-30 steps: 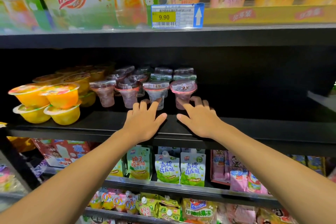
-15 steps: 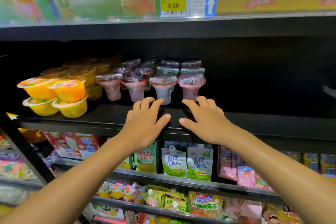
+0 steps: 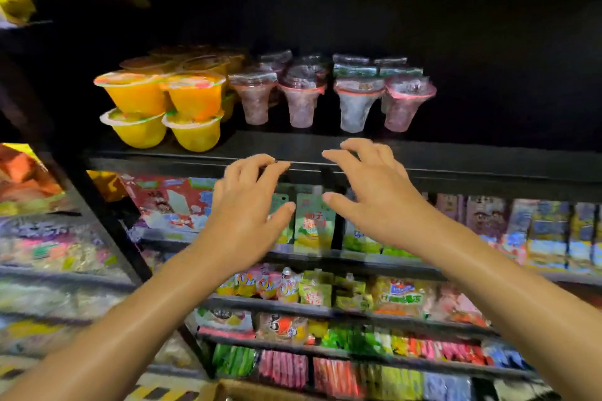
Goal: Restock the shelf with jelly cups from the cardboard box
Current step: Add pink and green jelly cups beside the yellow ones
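Both hands are empty here. The left hand (image 3: 242,205) and right hand (image 3: 374,192) hang in front of the shelf (image 3: 456,156) edge with fingers loosely curled and nothing in either, and they're not touching any product.

The pink jelly cups (image 3: 325,98) sit in a front row of four on the shelf, more rows behind them, a bit back from the lip. Left of them are stacked orange jelly cups (image 3: 163,107), two high. The cardboard box (image 3: 260,391) just pokes into view at the bottom edge, well below the hands, so its contents can't be seen.

What could go wrong, imo:

- Those pink cups are narrow at the base and wide at the top, so they look tippy. A knuckle or wrist brushing the front row on the next reach in could topple one, and it might take its neighbours with it.
- The orange stacks look like a nudge from the side could slide the top ones off.
- The right half of the shelf is dark, so judging depth back there is tricky.
- The picture is smeary, so the head is probably moving. Reaching down for the box without looking could mean snagging the pouches (image 3: 314,221) hanging below.
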`<action>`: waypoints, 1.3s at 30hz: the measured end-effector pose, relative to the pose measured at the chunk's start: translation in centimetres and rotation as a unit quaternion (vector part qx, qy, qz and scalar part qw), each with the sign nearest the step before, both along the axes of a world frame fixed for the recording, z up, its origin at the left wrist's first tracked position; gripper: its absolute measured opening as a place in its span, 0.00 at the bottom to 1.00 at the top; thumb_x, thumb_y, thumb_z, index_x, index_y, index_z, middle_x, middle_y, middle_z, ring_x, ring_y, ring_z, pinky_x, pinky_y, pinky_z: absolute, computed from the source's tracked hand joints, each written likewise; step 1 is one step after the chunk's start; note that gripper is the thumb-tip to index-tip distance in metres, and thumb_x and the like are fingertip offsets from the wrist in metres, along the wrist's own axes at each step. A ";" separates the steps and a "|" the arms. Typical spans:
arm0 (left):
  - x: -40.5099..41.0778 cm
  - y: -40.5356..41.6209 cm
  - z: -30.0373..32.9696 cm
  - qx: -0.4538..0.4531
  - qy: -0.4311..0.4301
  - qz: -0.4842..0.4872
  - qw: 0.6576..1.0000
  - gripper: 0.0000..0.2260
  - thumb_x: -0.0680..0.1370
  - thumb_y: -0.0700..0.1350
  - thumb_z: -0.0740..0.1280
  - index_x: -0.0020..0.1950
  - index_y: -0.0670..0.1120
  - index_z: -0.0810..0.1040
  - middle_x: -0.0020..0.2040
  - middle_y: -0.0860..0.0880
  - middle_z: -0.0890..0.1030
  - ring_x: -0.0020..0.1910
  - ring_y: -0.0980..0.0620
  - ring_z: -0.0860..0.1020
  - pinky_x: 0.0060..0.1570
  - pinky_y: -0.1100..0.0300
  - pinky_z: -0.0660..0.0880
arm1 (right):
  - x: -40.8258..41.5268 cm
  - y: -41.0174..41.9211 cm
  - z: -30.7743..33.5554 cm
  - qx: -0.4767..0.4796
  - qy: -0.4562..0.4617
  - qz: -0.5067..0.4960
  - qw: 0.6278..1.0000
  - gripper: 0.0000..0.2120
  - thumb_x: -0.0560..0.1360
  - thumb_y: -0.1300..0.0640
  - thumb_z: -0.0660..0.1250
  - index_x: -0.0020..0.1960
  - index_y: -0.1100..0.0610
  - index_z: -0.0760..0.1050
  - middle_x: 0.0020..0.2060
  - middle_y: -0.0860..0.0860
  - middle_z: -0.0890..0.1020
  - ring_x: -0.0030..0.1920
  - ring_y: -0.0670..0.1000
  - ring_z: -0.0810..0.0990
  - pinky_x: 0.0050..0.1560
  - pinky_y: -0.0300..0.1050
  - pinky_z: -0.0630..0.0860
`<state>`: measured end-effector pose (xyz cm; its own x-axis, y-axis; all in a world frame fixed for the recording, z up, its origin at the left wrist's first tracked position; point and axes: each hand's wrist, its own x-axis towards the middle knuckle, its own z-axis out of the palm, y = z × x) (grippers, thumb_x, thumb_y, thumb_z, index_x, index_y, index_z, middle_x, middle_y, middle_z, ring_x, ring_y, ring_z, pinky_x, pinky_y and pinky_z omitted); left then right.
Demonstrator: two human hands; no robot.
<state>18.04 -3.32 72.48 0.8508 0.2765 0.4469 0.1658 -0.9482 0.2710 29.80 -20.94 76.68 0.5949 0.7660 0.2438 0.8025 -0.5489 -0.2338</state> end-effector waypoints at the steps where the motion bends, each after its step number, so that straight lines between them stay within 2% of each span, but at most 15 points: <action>1: -1.2 1.0 -0.6 0.000 -0.002 -0.011 1.000 0.26 0.80 0.56 0.63 0.76 0.51 0.66 0.72 0.51 0.64 0.71 0.48 0.58 0.66 0.49 0.60 | -1.4 0.8 -0.4 -0.006 -0.003 -0.010 1.000 0.31 0.80 0.42 0.63 0.79 0.46 0.57 0.76 0.49 0.58 0.75 0.53 0.53 0.74 0.53 0.53; 3: -3.6 3.2 -1.8 -0.003 0.007 -0.033 0.999 0.27 0.79 0.57 0.61 0.77 0.51 0.65 0.72 0.50 0.64 0.70 0.47 0.59 0.65 0.49 0.60 | -4.4 2.6 -1.5 -0.017 -0.007 -0.039 0.999 0.32 0.79 0.42 0.63 0.79 0.47 0.57 0.76 0.49 0.58 0.75 0.54 0.54 0.74 0.53 0.54; 8: -9.4 8.7 -5.9 -0.004 0.080 -0.062 0.995 0.29 0.80 0.57 0.63 0.79 0.52 0.59 0.75 0.49 0.62 0.73 0.44 0.57 0.68 0.44 0.60 | -12.0 7.5 -5.7 -0.050 0.017 -0.090 0.995 0.32 0.78 0.42 0.64 0.78 0.47 0.59 0.76 0.52 0.60 0.75 0.57 0.56 0.74 0.55 0.56; 11: -12.7 10.6 -8.9 -0.009 0.140 -0.076 0.987 0.30 0.81 0.58 0.59 0.81 0.54 0.54 0.77 0.49 0.58 0.76 0.43 0.55 0.70 0.41 0.60 | -15.9 9.2 -9.0 -0.082 0.042 -0.096 0.991 0.33 0.78 0.41 0.63 0.79 0.46 0.56 0.78 0.53 0.57 0.77 0.58 0.55 0.76 0.58 0.55; 15: -14.8 11.9 -12.4 -0.004 0.215 -0.085 0.973 0.31 0.81 0.59 0.58 0.81 0.57 0.48 0.80 0.52 0.53 0.78 0.46 0.51 0.74 0.45 0.54 | -19.5 10.3 -13.0 -0.102 0.065 -0.101 0.987 0.33 0.79 0.41 0.63 0.80 0.47 0.56 0.79 0.53 0.56 0.77 0.56 0.54 0.77 0.59 0.53; 17: -15.3 11.9 -14.4 0.005 0.217 -0.088 0.972 0.31 0.81 0.59 0.60 0.81 0.57 0.49 0.80 0.52 0.54 0.78 0.46 0.52 0.74 0.45 0.54 | -20.3 10.6 -15.1 -0.107 0.073 -0.110 0.986 0.33 0.79 0.42 0.64 0.80 0.46 0.55 0.79 0.52 0.56 0.78 0.56 0.53 0.78 0.57 0.52; 20: -15.6 11.6 -17.7 0.015 0.211 -0.106 0.972 0.32 0.80 0.58 0.62 0.81 0.55 0.54 0.79 0.49 0.59 0.77 0.43 0.56 0.72 0.45 0.58 | -20.5 10.9 -18.6 -0.111 0.092 -0.116 0.983 0.33 0.79 0.41 0.62 0.80 0.44 0.52 0.80 0.51 0.54 0.79 0.56 0.51 0.78 0.57 0.52; 23: -15.5 10.8 -21.8 0.003 0.235 -0.120 0.965 0.31 0.80 0.57 0.61 0.81 0.54 0.54 0.78 0.49 0.60 0.76 0.44 0.57 0.71 0.44 0.60 | -20.3 10.2 -22.6 -0.111 0.119 -0.134 0.978 0.34 0.80 0.43 0.62 0.81 0.44 0.51 0.80 0.51 0.53 0.79 0.56 0.51 0.78 0.58 0.52; 28: -16.8 9.3 -29.7 -0.016 0.300 -0.118 0.947 0.31 0.80 0.56 0.61 0.81 0.52 0.54 0.77 0.47 0.61 0.75 0.41 0.58 0.69 0.42 0.62 | -20.3 7.4 -31.6 -0.107 0.184 -0.181 0.960 0.33 0.77 0.48 0.67 0.79 0.49 0.58 0.77 0.54 0.61 0.75 0.59 0.59 0.75 0.58 0.58; 31: -17.6 8.8 -35.5 -0.027 0.323 -0.109 0.940 0.30 0.80 0.54 0.63 0.80 0.50 0.57 0.75 0.45 0.66 0.72 0.39 0.63 0.68 0.40 0.67 | -21.1 6.3 -38.4 -0.117 0.216 -0.204 0.948 0.32 0.76 0.47 0.67 0.77 0.51 0.62 0.74 0.54 0.65 0.72 0.60 0.63 0.71 0.61 0.64; 34: -18.3 7.7 -42.0 -0.052 0.351 -0.106 0.929 0.29 0.79 0.52 0.64 0.78 0.49 0.60 0.73 0.44 0.67 0.71 0.39 0.65 0.69 0.43 0.66 | -22.3 5.3 -45.3 -0.115 0.241 -0.215 0.939 0.29 0.77 0.45 0.65 0.74 0.55 0.65 0.70 0.56 0.67 0.69 0.61 0.64 0.68 0.59 0.67; 37: -18.6 7.0 -49.9 -0.078 0.370 -0.109 0.919 0.25 0.76 0.54 0.60 0.72 0.48 0.67 0.67 0.44 0.72 0.66 0.39 0.69 0.64 0.47 0.68 | -23.6 4.2 -52.9 -0.084 0.279 -0.251 0.923 0.27 0.77 0.45 0.63 0.73 0.54 0.67 0.67 0.56 0.69 0.66 0.60 0.66 0.67 0.57 0.68; 39: -18.5 6.7 -56.1 -0.099 0.373 -0.104 0.917 0.26 0.74 0.56 0.59 0.70 0.47 0.70 0.65 0.44 0.73 0.63 0.39 0.70 0.61 0.45 0.70 | -24.3 3.3 -58.9 -0.092 0.289 -0.274 0.912 0.30 0.74 0.41 0.58 0.72 0.53 0.68 0.65 0.56 0.72 0.66 0.61 0.68 0.67 0.57 0.68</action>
<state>-0.49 3.43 16.43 0.9426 0.0865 -0.3227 0.1964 -0.9249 0.3257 5.54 -17.67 17.78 0.8897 0.3103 -0.3349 0.1664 -0.9034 -0.3952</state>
